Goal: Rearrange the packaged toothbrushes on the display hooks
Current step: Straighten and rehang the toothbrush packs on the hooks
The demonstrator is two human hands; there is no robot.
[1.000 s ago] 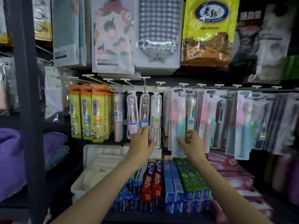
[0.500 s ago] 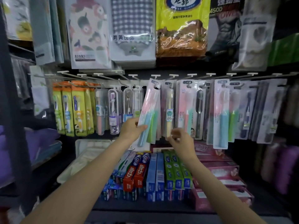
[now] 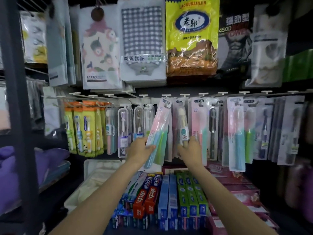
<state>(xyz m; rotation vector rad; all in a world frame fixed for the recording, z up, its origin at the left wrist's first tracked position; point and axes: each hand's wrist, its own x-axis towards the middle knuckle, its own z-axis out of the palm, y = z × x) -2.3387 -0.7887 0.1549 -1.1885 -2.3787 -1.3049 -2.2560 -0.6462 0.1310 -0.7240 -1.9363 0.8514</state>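
A row of white display hooks point(image 3: 184, 95) carries many packaged toothbrushes. My left hand point(image 3: 139, 150) grips the lower end of a pink, blue and green toothbrush pack point(image 3: 158, 131), which tilts with its top up by a hook. My right hand point(image 3: 192, 150) pinches the bottom of a clear pack with a yellow toothbrush point(image 3: 182, 126) that hangs straight just to the right. Further right hang pink-and-teal packs point(image 3: 237, 133). Clear tube packs point(image 3: 123, 131) and green-orange children's packs point(image 3: 84, 129) hang to the left.
Toothpaste boxes point(image 3: 162, 197) lie on the shelf under my arms, with a white tray point(image 3: 100, 168) to their left. Bagged towels point(image 3: 142, 43) hang on the upper row. A dark shelf post point(image 3: 18, 116) stands at the left, beside purple folded cloth point(image 3: 10, 167).
My left hand went from the clear tube packs to the pink-blue pack and swung its bottom leftward. My right hand shifted onto the yellow toothbrush pack. The camera moved in closer.
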